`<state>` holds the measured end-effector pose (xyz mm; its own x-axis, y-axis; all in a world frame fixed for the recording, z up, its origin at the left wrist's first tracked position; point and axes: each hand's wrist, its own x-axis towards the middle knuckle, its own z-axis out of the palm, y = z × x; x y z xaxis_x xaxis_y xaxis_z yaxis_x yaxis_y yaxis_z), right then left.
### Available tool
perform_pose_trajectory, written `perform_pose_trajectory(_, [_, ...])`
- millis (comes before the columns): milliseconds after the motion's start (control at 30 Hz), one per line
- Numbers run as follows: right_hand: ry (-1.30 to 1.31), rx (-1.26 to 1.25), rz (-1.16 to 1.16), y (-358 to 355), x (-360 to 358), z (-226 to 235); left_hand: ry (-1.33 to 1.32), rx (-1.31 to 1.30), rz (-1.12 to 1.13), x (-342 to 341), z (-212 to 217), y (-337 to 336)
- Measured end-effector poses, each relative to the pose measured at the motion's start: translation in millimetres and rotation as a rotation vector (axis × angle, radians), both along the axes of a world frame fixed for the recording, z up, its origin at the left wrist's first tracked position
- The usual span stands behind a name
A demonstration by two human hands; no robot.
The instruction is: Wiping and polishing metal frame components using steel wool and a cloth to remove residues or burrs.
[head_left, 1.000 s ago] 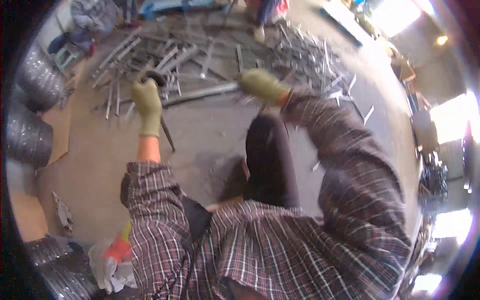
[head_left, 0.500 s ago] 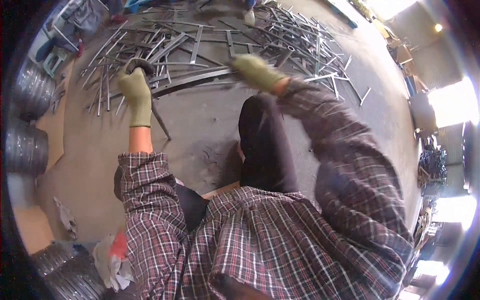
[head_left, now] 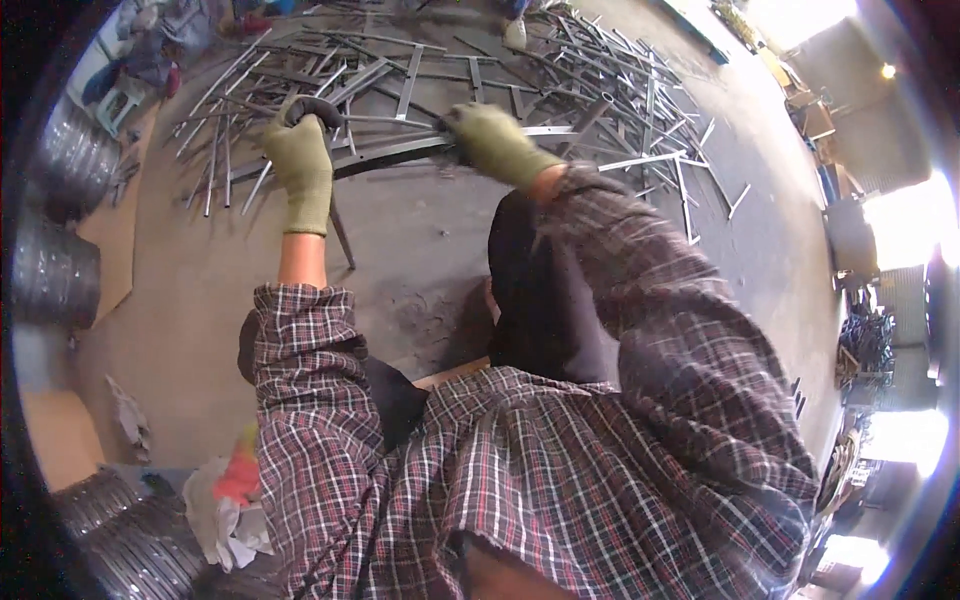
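Observation:
My left hand (head_left: 302, 165), in a green work glove with dark fingers, is closed round a dark metal tube (head_left: 342, 238) whose lower end slants toward the floor. A long, slightly curved metal bar (head_left: 390, 157) runs from beside this hand to the right. Over that bar is my right hand (head_left: 490, 145), gloved alike and slightly blurred. Its fingers are curled down at the bar's upper side; what they grip is hidden.
Beyond my hands a wide heap of metal tubes and welded frames (head_left: 640, 105) covers the floor. Stacks of dark, shiny round items (head_left: 65, 270) stand at left, near a green stool (head_left: 118, 108). Crumpled cloth (head_left: 225, 515) lies at lower left. Part of another person's foot (head_left: 515, 35) shows at the top.
My right hand has moved left along the curved bar, closer to my left hand. The left hand keeps its hold on the tube. The whole view has shifted slightly.

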<state>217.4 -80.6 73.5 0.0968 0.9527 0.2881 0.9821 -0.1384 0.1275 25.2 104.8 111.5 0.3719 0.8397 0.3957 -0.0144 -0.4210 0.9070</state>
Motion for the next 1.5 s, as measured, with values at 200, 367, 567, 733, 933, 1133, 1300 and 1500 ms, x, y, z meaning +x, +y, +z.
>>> perform_pose_trajectory(200, [-0.418,-0.118,-0.305,-82.2,80.4,4.6,-0.059,0.063,0.073,10.7,24.6,-24.7])
perform_pose_trajectory(367, [-0.116,-0.010,-0.042,29.9,-51.1,-0.4,-0.132,-0.067,0.050,11.0,-3.7,-11.3])
perform_pose_trajectory(567, [0.020,-0.216,-0.241,-86.0,98.7,14.1,-0.069,0.038,-0.083,18.9,-1.9,-10.2])
perform_pose_trajectory(733, [0.005,0.018,-0.045,-19.5,42.6,1.7,-0.086,0.092,-0.089,25.4,5.7,-12.9])
perform_pose_trajectory(933, [0.144,-0.001,0.225,76.7,-73.3,10.2,-0.146,0.048,-0.139,19.9,-1.8,-11.1])
perform_pose_trajectory(1133, [-0.359,-0.043,-0.294,-72.5,94.0,6.7,-0.102,0.108,-0.154,23.0,12.3,-21.2])
perform_pose_trajectory(1300, [-0.161,-0.130,-0.047,38.8,-25.2,-8.0,-0.094,0.027,-0.163,15.7,5.6,-13.8])
perform_pose_trajectory(1500, [0.025,0.069,0.069,55.1,-81.9,7.6,-0.133,-0.051,-0.216,15.0,0.8,-15.1])
